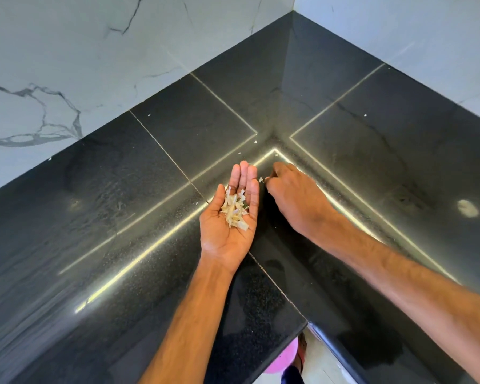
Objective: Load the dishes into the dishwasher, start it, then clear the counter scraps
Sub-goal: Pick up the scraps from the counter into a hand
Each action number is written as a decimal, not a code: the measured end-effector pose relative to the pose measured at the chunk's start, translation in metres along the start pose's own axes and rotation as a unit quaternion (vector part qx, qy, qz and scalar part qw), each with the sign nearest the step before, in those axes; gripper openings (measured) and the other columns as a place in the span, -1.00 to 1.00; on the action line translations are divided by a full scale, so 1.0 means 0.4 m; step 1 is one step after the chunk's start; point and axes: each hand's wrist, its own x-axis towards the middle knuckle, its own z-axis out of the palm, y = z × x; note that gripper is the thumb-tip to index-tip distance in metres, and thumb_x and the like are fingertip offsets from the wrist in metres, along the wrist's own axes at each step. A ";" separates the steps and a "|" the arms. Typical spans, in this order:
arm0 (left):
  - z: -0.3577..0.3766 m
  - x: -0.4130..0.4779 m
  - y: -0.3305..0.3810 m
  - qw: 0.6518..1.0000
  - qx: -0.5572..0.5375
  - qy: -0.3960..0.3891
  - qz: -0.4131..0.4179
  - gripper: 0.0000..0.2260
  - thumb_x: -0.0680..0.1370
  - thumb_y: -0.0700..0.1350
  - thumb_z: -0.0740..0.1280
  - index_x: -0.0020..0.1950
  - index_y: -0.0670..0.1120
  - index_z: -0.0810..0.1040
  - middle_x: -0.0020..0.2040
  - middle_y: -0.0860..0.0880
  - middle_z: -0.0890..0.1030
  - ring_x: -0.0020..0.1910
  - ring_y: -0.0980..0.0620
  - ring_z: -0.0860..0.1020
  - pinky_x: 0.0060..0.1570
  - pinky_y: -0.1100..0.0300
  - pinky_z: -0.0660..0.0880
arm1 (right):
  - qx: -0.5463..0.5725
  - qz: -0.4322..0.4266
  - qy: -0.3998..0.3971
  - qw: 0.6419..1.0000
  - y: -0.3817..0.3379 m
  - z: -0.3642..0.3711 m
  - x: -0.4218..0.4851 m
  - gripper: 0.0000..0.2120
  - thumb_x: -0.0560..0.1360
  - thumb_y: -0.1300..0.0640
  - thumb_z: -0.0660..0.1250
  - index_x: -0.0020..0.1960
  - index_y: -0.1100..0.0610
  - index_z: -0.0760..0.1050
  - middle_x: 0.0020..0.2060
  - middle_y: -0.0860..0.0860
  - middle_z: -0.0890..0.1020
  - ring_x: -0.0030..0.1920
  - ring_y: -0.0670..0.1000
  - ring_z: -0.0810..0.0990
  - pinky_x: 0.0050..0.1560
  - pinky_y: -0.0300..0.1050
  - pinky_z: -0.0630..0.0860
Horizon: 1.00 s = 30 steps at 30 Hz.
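The left hand [229, 217] lies palm-up over the black counter [94, 217], carrying pale scraps [234, 209], while the right hand [291, 195] just right of it pinches a scrap [260, 179].

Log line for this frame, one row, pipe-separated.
left hand: palm up, carrying scrap pile | right hand: curled beside loose scrap, grip unclear | counter: stray bits present

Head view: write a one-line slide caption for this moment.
Palm-up, the left hand carries pale scraps over the black counter while the curled right hand hovers at a loose scrap beside it.
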 end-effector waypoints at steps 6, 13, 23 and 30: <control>-0.003 0.000 -0.001 1.000 0.014 -0.012 0.016 -0.64 0.72 -0.11 0.07 0.42 -0.24 0.47 0.41 -0.15 0.50 0.40 -0.13 0.47 0.46 0.05 0.32 | 0.024 0.036 -0.004 0.999 -0.026 -0.027 0.018 -0.92 0.49 0.44 0.34 -0.14 0.31 0.56 -0.11 0.23 0.59 -0.10 0.20 0.59 -0.22 -0.07 0.35; -0.012 0.006 -0.006 0.999 0.033 -0.017 0.033 -0.61 0.73 -0.09 0.03 0.46 -0.25 0.40 0.44 -0.17 0.46 0.46 -0.13 0.40 0.50 0.05 0.26 | 0.333 0.192 0.077 0.920 0.053 -0.072 0.040 -0.83 0.43 0.31 0.47 -0.08 0.08 0.76 -0.27 -0.04 0.73 -0.37 -0.25 0.62 -0.24 -0.47 0.48; -0.008 0.014 -0.042 0.995 0.080 -0.050 0.040 -0.62 0.74 -0.09 -0.01 0.48 -0.17 0.38 0.51 -0.08 0.39 0.46 -0.02 0.40 0.47 0.08 0.31 | 0.406 0.091 0.110 0.903 -0.137 -0.057 -0.057 -0.80 0.51 0.27 0.46 0.08 0.07 0.73 0.06 0.04 0.73 0.09 -0.06 0.69 0.21 -0.10 0.58; -0.009 0.020 -0.036 0.996 0.064 -0.042 0.043 -0.63 0.74 -0.10 -0.01 0.36 -0.18 0.50 0.38 -0.08 0.51 0.41 0.00 0.46 0.46 0.11 0.32 | 0.359 0.059 0.159 0.918 -0.160 -0.018 -0.071 -0.79 0.61 0.32 0.28 -0.08 0.26 0.68 -0.09 0.10 0.73 0.00 -0.02 0.67 0.24 0.01 0.52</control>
